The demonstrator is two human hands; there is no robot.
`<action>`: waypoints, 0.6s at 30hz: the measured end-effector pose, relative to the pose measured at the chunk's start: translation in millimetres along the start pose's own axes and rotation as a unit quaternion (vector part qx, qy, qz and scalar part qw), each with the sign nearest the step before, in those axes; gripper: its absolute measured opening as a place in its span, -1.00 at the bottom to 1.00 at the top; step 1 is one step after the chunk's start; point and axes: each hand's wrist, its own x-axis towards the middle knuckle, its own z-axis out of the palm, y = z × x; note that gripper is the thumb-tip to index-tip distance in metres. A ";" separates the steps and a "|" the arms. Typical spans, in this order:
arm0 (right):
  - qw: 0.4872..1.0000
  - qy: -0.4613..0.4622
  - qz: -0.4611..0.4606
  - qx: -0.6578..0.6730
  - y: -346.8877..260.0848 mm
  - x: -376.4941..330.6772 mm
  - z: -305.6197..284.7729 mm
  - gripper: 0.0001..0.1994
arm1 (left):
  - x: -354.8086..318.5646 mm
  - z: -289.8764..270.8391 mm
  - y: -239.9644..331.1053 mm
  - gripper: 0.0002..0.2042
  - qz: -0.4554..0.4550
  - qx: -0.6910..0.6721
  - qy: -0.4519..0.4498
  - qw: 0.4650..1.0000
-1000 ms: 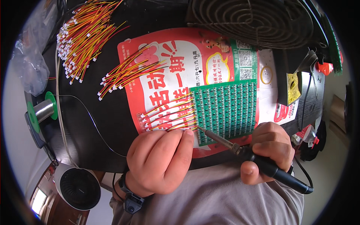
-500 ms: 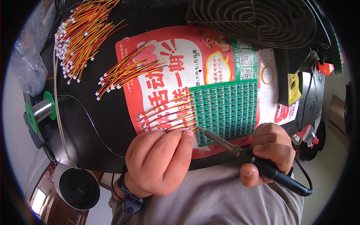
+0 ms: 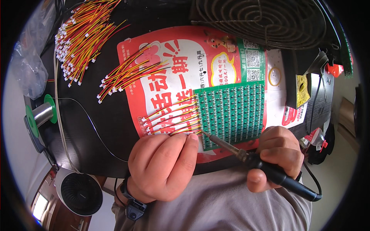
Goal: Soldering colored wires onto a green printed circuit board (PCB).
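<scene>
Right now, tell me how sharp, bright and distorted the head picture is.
Head view: even daylight, soft shadows; green circuit board, soldering iron and left hand sharp; fisheye bends the fan grille and darkens the rim; the floor at the right looks bright.

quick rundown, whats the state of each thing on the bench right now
left hand: curled, fingertips pressing a wire lead at the board's left edge
right hand: gripping the soldering iron
soldering iron: tip at the board's lower left corner
green circuit board: flat on the red flyer, several wire leads along its left edge
loose wire leads: piled, unattached
solder spool: lying on its side
small white fan: cannot tell if running
</scene>
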 end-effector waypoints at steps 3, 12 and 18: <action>0.998 0.062 0.004 0.021 1.9 -4.0 4.2 -0.60 | 0.1 -0.9 -0.1 -0.74 -0.001 -0.002 -0.004 1.000; 0.994 0.102 0.004 0.045 4.3 -3.4 6.9 -0.62 | -1.2 0.3 1.1 -0.74 -0.003 -0.003 0.002 1.000; 0.997 0.067 0.009 0.025 2.4 -1.9 3.7 -0.62 | -3.3 -1.1 -1.8 -0.76 0.021 0.004 0.021 1.000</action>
